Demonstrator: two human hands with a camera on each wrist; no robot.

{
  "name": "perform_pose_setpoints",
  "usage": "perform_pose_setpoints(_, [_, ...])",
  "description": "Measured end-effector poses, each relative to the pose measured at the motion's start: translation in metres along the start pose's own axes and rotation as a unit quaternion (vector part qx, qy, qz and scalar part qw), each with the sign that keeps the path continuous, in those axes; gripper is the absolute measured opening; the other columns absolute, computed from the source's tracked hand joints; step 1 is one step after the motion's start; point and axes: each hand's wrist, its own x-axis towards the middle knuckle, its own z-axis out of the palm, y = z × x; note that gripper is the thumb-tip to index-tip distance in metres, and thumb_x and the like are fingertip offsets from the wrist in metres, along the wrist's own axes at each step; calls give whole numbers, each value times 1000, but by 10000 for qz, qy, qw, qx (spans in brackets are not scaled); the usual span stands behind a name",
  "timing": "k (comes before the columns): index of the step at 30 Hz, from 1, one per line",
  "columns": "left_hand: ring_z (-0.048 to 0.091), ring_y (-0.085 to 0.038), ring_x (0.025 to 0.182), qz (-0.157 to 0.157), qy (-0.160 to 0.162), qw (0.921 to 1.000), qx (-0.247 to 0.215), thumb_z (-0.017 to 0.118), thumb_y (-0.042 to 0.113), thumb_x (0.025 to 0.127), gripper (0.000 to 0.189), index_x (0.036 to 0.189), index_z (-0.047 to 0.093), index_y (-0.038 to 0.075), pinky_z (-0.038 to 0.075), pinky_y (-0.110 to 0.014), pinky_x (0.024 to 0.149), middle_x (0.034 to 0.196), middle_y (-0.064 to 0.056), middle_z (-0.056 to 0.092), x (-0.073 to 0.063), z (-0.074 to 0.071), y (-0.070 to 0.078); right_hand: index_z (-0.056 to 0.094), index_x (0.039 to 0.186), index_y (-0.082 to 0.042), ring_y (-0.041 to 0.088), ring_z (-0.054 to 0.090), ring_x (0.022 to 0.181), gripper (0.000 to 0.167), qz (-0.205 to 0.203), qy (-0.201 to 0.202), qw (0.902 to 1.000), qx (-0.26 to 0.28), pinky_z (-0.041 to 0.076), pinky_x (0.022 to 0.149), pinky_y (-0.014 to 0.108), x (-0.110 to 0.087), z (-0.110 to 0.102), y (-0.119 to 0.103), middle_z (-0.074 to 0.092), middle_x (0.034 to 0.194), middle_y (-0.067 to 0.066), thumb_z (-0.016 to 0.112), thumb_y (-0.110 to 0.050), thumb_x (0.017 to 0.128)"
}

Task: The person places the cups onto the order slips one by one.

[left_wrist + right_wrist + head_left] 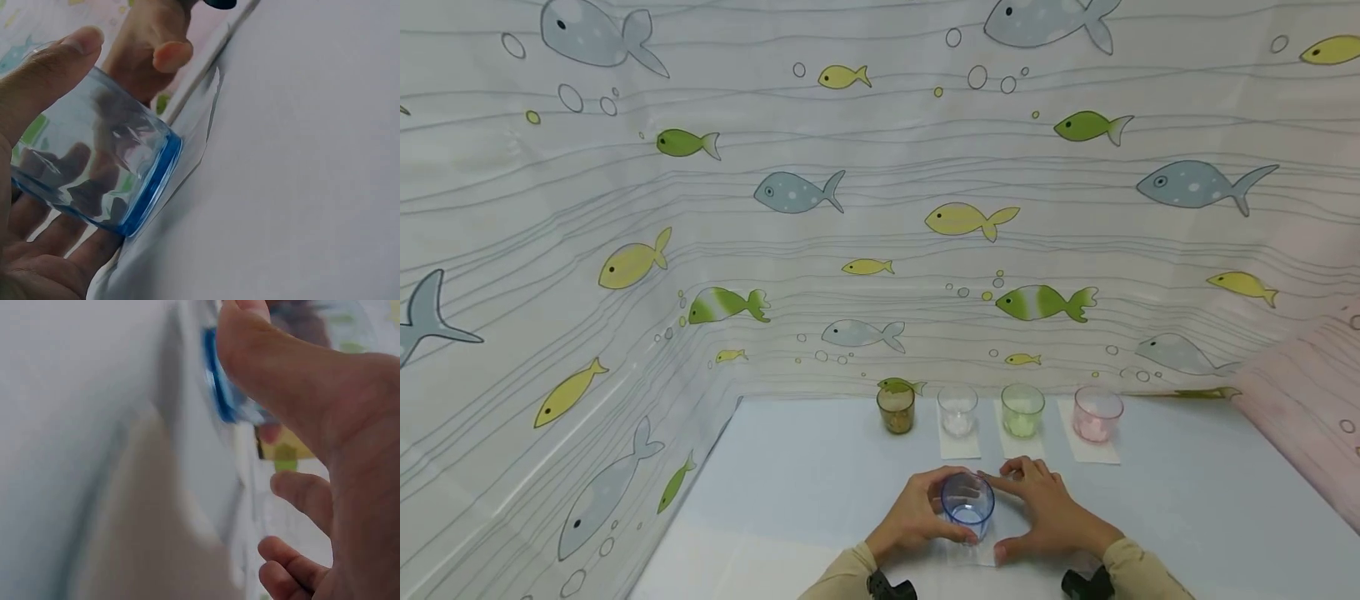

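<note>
A clear blue-tinted drinking glass point(967, 500) stands upright near the front of the white table, over a piece of white paper point(983, 556). My left hand point(913, 514) grips it from the left, thumb at the near side and fingers round the far side. In the left wrist view, the glass point(106, 156) shows a thick blue base close over the paper. On the right of the glass is my right hand point(1051, 515), fingers and thumb spread apart, its index fingertip near the far rim. The right wrist view has its thumb overlapping the blue glass point(220, 387).
Behind the hands, a row of glasses stands near the table's back edge: brown point(896, 410), clear point(957, 412), green point(1022, 412) and pink point(1097, 415). White paper pieces lie under the last three. A fish-patterned sheet point(880, 300) hangs behind and beside the table.
</note>
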Motion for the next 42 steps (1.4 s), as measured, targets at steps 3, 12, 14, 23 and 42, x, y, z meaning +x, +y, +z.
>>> perform_pose_setpoints(3, [70,-17,123,-29,32,10000,73,94,-1,76,76,144,62,9,57,-28,106,136,-13,71,-1,0,2,57,154,-30,25,44,121,98,-1,42,10000,40,40,91,48,-7,-17,4,51,134,3,88,-71,70])
perform_pose_setpoints(12, [70,-30,124,-15,58,10000,45,92,-9,72,77,142,62,5,57,-30,106,135,-21,70,-4,-3,3,60,152,-27,21,44,116,97,182,57,9995,-260,44,92,48,-46,-36,33,52,133,2,87,-71,70])
perform_pose_setpoints(14, [70,-32,125,-9,69,10000,10,92,-10,72,78,142,62,5,57,-31,107,135,-21,70,-4,-5,4,60,152,-27,21,43,117,98,170,116,9993,-306,43,91,46,-52,-35,39,52,134,2,87,-72,69])
perform_pose_setpoints(23, [70,-27,125,-73,38,10000,-26,92,-11,72,80,144,61,7,57,-30,107,136,-20,69,0,-4,0,58,153,-28,22,41,118,103,358,84,9990,-251,39,88,44,-57,-33,46,50,136,1,88,-73,66])
perform_pose_setpoints(42, [70,-22,125,-115,29,9997,-201,91,-13,71,80,142,62,10,58,-32,106,136,-20,69,2,3,-1,58,154,-27,24,42,119,107,356,148,9989,-259,38,84,43,-57,-33,48,48,135,2,94,-69,61])
